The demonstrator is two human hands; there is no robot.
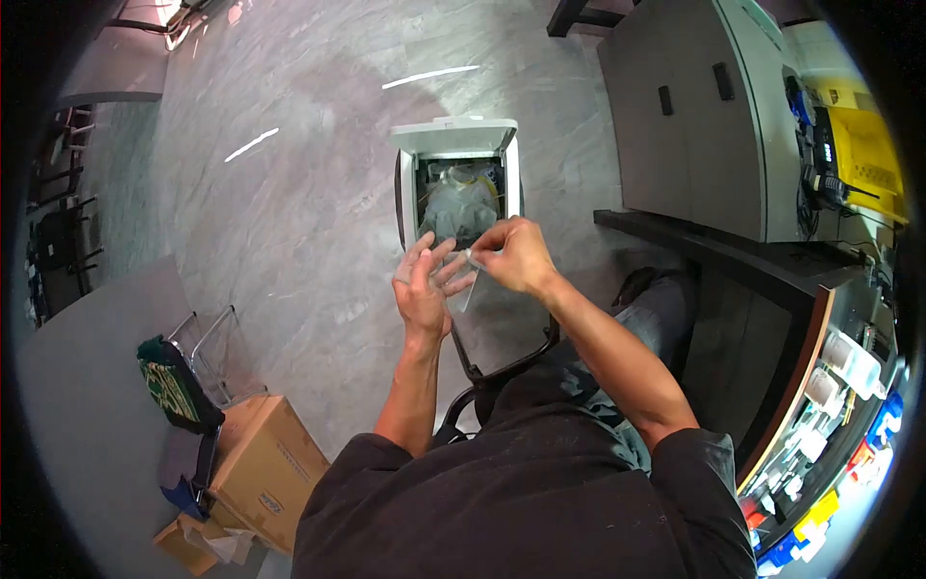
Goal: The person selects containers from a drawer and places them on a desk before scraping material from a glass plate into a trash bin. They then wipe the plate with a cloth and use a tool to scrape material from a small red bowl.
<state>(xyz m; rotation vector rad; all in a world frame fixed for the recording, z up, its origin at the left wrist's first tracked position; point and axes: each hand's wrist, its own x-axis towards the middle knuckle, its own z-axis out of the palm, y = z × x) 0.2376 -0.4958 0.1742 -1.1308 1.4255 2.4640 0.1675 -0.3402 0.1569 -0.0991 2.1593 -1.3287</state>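
Right hand point(516, 256) pinches small clear wrapper point(471, 280), fingers closed on top edge. Left hand point(424, 289) open, fingers spread, touching wrapper from left. Both held above open-lidded trash bin point(458, 183), bagged waste inside. Wrapper not yet dropped in bin.

Hands over an open bin

The right hand point(516, 256) pinches what looks like a clear wrapper point(470, 282) beside the spread left hand point(424, 285), above the lidded bin point(458, 183).
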